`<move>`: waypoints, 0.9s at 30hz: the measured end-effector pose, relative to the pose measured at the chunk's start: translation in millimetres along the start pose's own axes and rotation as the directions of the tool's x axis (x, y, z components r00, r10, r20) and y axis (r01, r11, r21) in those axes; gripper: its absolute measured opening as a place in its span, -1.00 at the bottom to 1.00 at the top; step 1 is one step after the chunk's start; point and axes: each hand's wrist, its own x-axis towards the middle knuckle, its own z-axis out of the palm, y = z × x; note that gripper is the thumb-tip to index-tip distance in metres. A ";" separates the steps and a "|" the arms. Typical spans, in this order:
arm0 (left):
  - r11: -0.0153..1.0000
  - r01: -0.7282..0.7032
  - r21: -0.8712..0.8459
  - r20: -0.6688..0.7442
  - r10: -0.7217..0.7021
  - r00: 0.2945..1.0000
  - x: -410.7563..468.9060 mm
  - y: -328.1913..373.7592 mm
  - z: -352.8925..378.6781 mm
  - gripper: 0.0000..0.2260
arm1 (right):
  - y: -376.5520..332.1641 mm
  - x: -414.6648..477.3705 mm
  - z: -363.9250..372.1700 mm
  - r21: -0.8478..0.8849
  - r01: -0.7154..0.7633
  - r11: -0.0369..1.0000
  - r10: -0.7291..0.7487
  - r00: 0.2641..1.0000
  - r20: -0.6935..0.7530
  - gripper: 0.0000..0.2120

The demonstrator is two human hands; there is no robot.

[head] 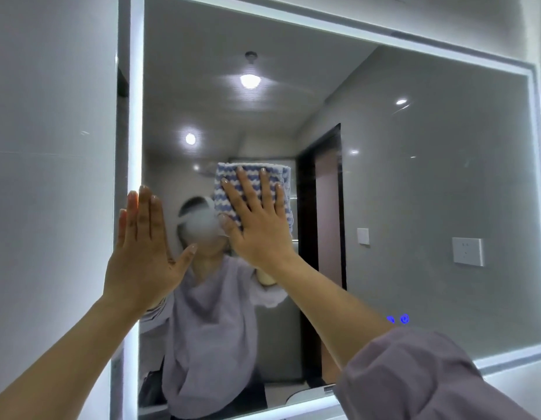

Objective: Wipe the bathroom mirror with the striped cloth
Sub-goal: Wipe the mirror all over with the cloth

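A large wall mirror point(414, 183) with a lit white border fills most of the view. My right hand point(258, 225) lies flat with fingers spread on a blue-and-white striped cloth point(233, 180), pressing it against the glass left of the mirror's middle. My left hand point(145, 253) rests flat and empty on the mirror's lit left edge, fingers together and pointing up. The cloth's lower part is hidden under my right palm.
A grey tiled wall point(51, 177) runs along the left of the mirror. Two blue touch icons point(398, 319) glow low on the glass. The mirror reflects a person in a lilac top, ceiling lights, a dark doorway and wall sockets.
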 end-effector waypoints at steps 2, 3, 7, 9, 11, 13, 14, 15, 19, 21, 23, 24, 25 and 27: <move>1.000 -0.005 -0.005 0.001 0.005 1.000 -0.7 -0.3 -0.1 -0.11 | 8.0 -0.6 -2.8 -0.008 0.038 0.999 -0.038 0.999 0.006 -0.41; 1.000 -0.006 -0.006 0.006 0.006 1.000 -1.0 -0.6 -0.7 -0.11 | 12.9 -1.9 -3.4 -0.015 0.058 0.998 -0.058 0.998 0.004 -0.41; 1.000 -0.019 -0.017 0.033 0.019 0.999 -0.3 -2.7 -2.9 -0.11 | 43.2 -15.9 -2.1 -0.064 0.040 0.997 -0.041 0.999 -0.014 -0.42; 1.000 -0.022 -0.009 0.042 0.022 0.999 -0.4 -3.5 -3.1 -0.11 | 65.3 -26.5 -1.3 -0.075 0.001 0.997 -0.002 1.000 -0.011 -0.42; 1.000 -0.019 0.006 0.049 0.019 0.999 -0.3 -2.9 -3.6 -0.11 | 87.6 -37.1 -2.0 -0.086 -0.039 0.996 0.039 0.999 -0.001 -0.41; 1.000 -0.013 0.015 0.058 0.012 0.998 0.4 -1.8 -5.7 -0.11 | 106.6 -45.3 -4.2 -0.089 -0.076 0.993 0.077 0.997 0.010 -0.40; 1.000 -0.011 0.015 0.064 0.010 0.998 0.5 -1.3 -7.4 -0.11 | 115.2 -48.6 -5.5 -0.088 -0.097 0.991 0.099 0.995 0.015 -0.40; 1.000 -0.012 0.020 0.071 0.011 0.997 0.2 -0.7 -9.4 -0.11 | 124.5 -51.8 -6.7 -0.089 -0.124 0.988 0.126 0.992 0.018 -0.40; 0.999 -0.004 0.037 0.074 0.002 0.997 -0.5 4.7 -17.3 -0.13 | 173.0 -69.2 -14.0 -0.104 -0.270 0.957 0.275 0.961 0.037 -0.37; 0.999 0.036 0.021 0.076 -0.038 0.996 0.6 11.5 -21.7 -0.13 | 196.1 -78.3 -18.9 -0.106 -0.304 0.947 0.311 0.948 0.067 -0.36; 0.996 0.086 0.021 0.074 -0.087 0.993 2.7 23.0 -26.2 -0.09 | 210.0 -83.7 -21.8 -0.124 -0.288 0.950 0.299 0.951 0.083 -0.39; 0.995 0.099 0.031 0.072 -0.100 0.992 4.0 30.6 -26.9 -0.10 | 213.2 -84.4 -22.3 -0.127 -0.275 0.953 0.287 0.953 0.092 -0.39; 0.994 0.100 0.045 0.084 -0.103 0.991 5.3 39.7 -27.3 -0.12 | 214.8 -84.2 -22.1 -0.125 -0.263 0.957 0.276 0.956 0.101 -0.37; 0.990 0.071 0.118 0.149 -0.088 0.985 7.6 67.0 -25.5 -0.15 | 219.2 -84.8 -22.1 -0.114 -0.236 0.965 0.248 0.962 0.113 -0.35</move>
